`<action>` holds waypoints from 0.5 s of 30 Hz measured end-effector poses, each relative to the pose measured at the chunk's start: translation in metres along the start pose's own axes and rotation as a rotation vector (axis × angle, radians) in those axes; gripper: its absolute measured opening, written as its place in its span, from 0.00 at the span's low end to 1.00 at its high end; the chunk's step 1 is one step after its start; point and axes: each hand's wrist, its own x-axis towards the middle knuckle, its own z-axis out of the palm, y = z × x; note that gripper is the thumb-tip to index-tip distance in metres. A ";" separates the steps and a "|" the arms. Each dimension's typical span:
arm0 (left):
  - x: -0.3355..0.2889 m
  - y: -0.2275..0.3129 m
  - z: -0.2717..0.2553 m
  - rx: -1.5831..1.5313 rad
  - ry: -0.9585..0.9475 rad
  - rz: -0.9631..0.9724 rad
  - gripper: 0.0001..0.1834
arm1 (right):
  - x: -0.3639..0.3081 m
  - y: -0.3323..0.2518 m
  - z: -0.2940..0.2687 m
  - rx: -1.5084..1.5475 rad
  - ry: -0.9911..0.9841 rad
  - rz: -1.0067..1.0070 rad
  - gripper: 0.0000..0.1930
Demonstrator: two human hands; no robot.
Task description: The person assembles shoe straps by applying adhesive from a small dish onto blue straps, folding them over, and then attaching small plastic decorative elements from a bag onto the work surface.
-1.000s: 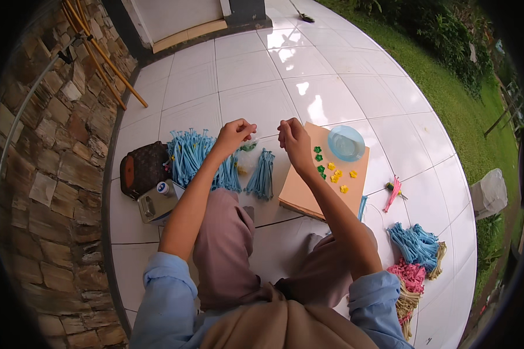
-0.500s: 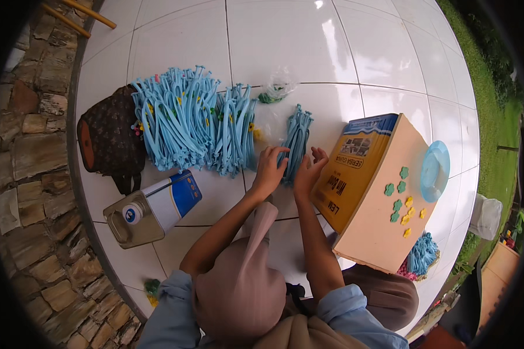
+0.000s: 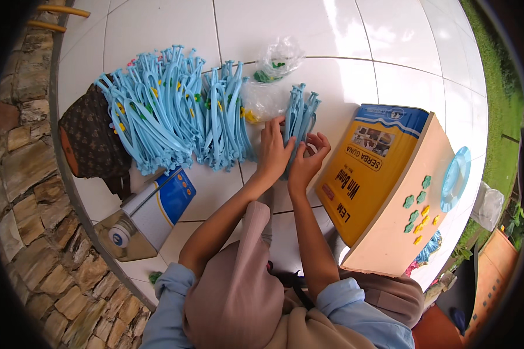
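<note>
A small bundle of light-blue looped rubbery strips (image 3: 300,113) lies on the tiles between my hands. My left hand (image 3: 274,150) is at its left side, fingers extended and a fingertip against the strips. On the other side, my right hand (image 3: 306,165) has its fingers loosely curved and apart, the thumb close to the strips' lower part. The lower end of the bundle is partly hidden by my hands. Left of them lie a medium bundle of the same strips (image 3: 222,116) and a larger heap (image 3: 157,110), with yellow and green pieces among the strips.
A clear bag with green pieces (image 3: 279,58) and another with yellow pieces (image 3: 262,100) lie beyond my left hand. At right, a yellow-blue can (image 3: 361,168) adjoins a board (image 3: 399,227) bearing small flowers and a blue dish (image 3: 455,178). A metal can (image 3: 148,212) and brown bag (image 3: 87,134) are left.
The view has shifted, so the surroundings sit differently in it. My right hand's spread fingers have curved inward beside the bundle. My left hand stays on the bundle's left side.
</note>
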 end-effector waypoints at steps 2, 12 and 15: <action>0.000 0.003 0.001 0.006 -0.012 0.002 0.27 | 0.005 0.014 0.001 -0.104 0.050 -0.006 0.20; -0.005 0.006 -0.005 0.000 -0.024 0.022 0.28 | 0.014 -0.014 0.001 0.027 -0.051 0.302 0.21; -0.009 0.014 -0.009 -0.013 -0.046 -0.014 0.27 | 0.012 -0.036 -0.006 0.070 0.039 0.172 0.20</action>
